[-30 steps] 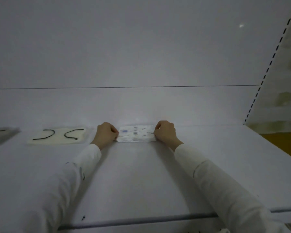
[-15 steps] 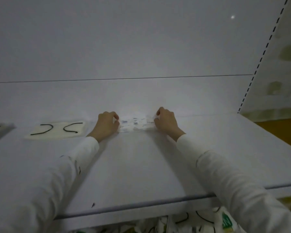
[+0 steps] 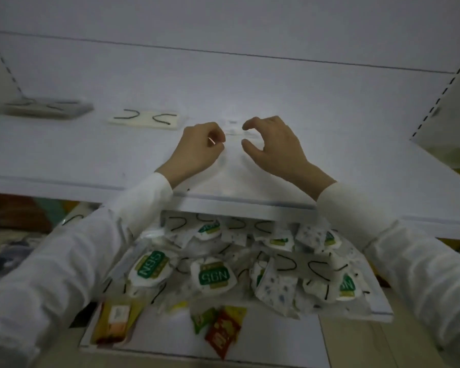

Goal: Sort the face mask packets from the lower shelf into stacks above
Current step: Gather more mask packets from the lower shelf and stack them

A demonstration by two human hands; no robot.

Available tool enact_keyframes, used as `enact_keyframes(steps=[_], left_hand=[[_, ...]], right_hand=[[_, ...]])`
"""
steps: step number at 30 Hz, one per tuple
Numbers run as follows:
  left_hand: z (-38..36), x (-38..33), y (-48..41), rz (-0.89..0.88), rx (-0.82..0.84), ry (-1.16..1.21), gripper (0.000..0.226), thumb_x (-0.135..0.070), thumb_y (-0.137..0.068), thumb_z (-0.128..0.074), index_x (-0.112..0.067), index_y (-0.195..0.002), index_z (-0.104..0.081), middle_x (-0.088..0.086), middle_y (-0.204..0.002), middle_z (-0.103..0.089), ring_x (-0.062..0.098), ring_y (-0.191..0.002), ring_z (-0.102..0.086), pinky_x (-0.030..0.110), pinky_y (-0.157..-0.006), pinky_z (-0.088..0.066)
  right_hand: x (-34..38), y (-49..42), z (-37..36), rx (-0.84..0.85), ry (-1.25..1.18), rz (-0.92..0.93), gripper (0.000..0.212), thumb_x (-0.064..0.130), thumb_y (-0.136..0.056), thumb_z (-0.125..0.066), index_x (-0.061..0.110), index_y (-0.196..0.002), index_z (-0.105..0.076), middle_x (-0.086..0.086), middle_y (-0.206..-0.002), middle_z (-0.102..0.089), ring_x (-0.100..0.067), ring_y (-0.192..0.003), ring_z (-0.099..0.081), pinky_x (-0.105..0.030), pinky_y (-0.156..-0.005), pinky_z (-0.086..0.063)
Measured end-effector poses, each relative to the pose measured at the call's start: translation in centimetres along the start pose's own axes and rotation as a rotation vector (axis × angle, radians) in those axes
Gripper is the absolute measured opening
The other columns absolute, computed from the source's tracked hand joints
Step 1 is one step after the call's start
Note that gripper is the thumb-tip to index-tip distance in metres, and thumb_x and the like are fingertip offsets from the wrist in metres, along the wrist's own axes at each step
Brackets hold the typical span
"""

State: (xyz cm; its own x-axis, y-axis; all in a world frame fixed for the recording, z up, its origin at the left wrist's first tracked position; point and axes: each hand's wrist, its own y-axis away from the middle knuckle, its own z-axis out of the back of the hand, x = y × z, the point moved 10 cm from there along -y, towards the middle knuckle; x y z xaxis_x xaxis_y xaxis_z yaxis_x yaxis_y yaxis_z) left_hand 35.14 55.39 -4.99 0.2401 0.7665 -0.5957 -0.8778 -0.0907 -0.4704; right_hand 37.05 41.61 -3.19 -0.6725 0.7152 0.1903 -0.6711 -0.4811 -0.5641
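On the upper shelf (image 3: 329, 160) lies a pale printed mask packet stack (image 3: 235, 129), blurred, just beyond my fingertips. My left hand (image 3: 197, 150) hovers at its left end with fingers curled in and nothing held. To the stack's right, my right hand (image 3: 274, 147) has thumb and fingers spread in a loose claw, off the stack. A jumbled pile of mask packets (image 3: 214, 274) fills the lower shelf (image 3: 356, 312): green N95 labels, blue-patterned wraps, black ear loops.
Two more stacks sit on the upper shelf to the left: a cream one with black loops (image 3: 145, 120) and a greyer one (image 3: 45, 107). Snack packets, red-yellow (image 3: 223, 330) and orange (image 3: 112, 322), lie at the lower shelf's front. Perforated uprights flank both sides.
Both hands have let go of the printed packet's ends and pulled back toward me. The view has tilted down, and the lower shelf's pile now shows.
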Motion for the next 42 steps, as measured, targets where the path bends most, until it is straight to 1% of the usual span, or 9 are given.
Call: enact_keyframes(steps=[5,12,17,24,27,29,33,37,42], left_hand=[[3.7,1.4,8.3,0.117,-0.073,0.16,0.011,-0.007,-0.085,-0.056,-0.013,-0.089,-0.063,0.004,-0.084,-0.069,0.015,-0.065,-0.066,0.022,-0.062,-0.053],[7.9,6.6,20.0,0.216,-0.33,0.329,0.013,0.008,-0.086,-0.052,-0.001,-0.088,-0.061,0.015,-0.072,-0.064,0.018,-0.051,-0.057,0.017,-0.048,-0.044],[8.9,16.1,25.9,0.427,-0.458,0.313,0.01,0.009,-0.086,-0.05,0.002,-0.089,-0.058,0.014,-0.071,-0.062,0.018,-0.052,-0.055,0.02,-0.049,-0.047],[7.1,31.2,31.9,0.816,-0.371,0.157,0.01,-0.004,-0.088,-0.057,-0.001,-0.08,-0.062,0.013,-0.073,-0.066,0.025,-0.068,-0.064,0.031,-0.063,-0.055],[6.1,37.7,32.7,0.914,-0.202,0.013,0.012,-0.01,-0.088,-0.059,-0.003,-0.081,-0.067,0.015,-0.082,-0.071,0.029,-0.082,-0.067,0.035,-0.078,-0.053],[5.5,40.9,32.6,0.912,-0.083,-0.078,0.015,-0.01,-0.088,-0.058,0.001,-0.087,-0.069,0.019,-0.091,-0.071,0.031,-0.089,-0.066,0.033,-0.079,-0.049],[4.5,45.0,31.7,0.84,0.104,-0.2,0.016,-0.011,-0.089,-0.057,0.0,-0.088,-0.068,0.019,-0.09,-0.071,0.032,-0.088,-0.066,0.027,-0.072,-0.044],[3.6,48.0,29.4,0.719,0.195,-0.257,0.02,-0.004,-0.086,-0.054,0.004,-0.07,-0.063,0.025,-0.077,-0.066,0.035,-0.076,-0.064,0.035,-0.067,-0.049],[0.4,50.2,25.4,0.655,0.234,-0.264,0.017,-0.004,-0.087,-0.05,0.008,-0.087,-0.061,0.027,-0.093,-0.062,0.038,-0.091,-0.059,0.04,-0.075,-0.048]], right_hand=[[5.7,6.0,-0.6,-0.031,-0.19,0.136,0.035,0.026,-0.085,-0.051,0.01,-0.115,-0.06,-0.003,-0.11,-0.065,-0.023,-0.104,-0.055,-0.032,-0.08,-0.043],[12.3,13.4,-3.1,-0.07,-0.262,0.47,0.028,0.004,-0.082,-0.052,-0.002,-0.105,-0.065,-0.013,-0.093,-0.066,-0.03,-0.091,-0.059,-0.038,-0.071,-0.049],[15.1,17.3,-10.4,0.149,-0.181,0.679,0.028,0.007,-0.083,-0.046,0.002,-0.099,-0.069,-0.011,-0.091,-0.069,-0.028,-0.089,-0.062,-0.034,-0.072,-0.049],[14.1,16.3,-25.1,0.496,-0.246,0.386,0.03,0.011,-0.077,-0.043,0.006,-0.094,-0.067,-0.01,-0.08,-0.067,-0.028,-0.078,-0.062,-0.033,-0.065,-0.054],[15.3,16.0,-31.8,0.646,-0.224,0.307,0.026,0.003,-0.067,-0.062,0.004,-0.092,-0.068,-0.013,-0.077,-0.068,-0.03,-0.073,-0.064,-0.037,-0.062,-0.057],[17.0,15.4,-35.5,0.719,-0.198,0.275,0.03,0.003,-0.07,-0.068,0.004,-0.1,-0.068,-0.018,-0.09,-0.069,-0.034,-0.083,-0.065,-0.041,-0.07,-0.057],[18.9,14.2,-42.3,0.825,-0.142,0.116,0.033,0.014,-0.095,-0.045,0.01,-0.126,-0.057,-0.01,-0.126,-0.058,-0.026,-0.116,-0.052,-0.027,-0.095,-0.036],[20.3,13.7,-47.2,0.867,-0.203,-0.048,0.03,0.013,-0.092,-0.045,0.01,-0.117,-0.062,-0.008,-0.116,-0.065,-0.024,-0.107,-0.058,-0.031,-0.088,-0.046],[22.0,12.9,-50.0,0.814,-0.252,-0.091,0.023,0.016,-0.089,-0.047,0.008,-0.103,-0.064,-0.011,-0.1,-0.066,-0.027,-0.097,-0.06,-0.032,-0.074,-0.047]])
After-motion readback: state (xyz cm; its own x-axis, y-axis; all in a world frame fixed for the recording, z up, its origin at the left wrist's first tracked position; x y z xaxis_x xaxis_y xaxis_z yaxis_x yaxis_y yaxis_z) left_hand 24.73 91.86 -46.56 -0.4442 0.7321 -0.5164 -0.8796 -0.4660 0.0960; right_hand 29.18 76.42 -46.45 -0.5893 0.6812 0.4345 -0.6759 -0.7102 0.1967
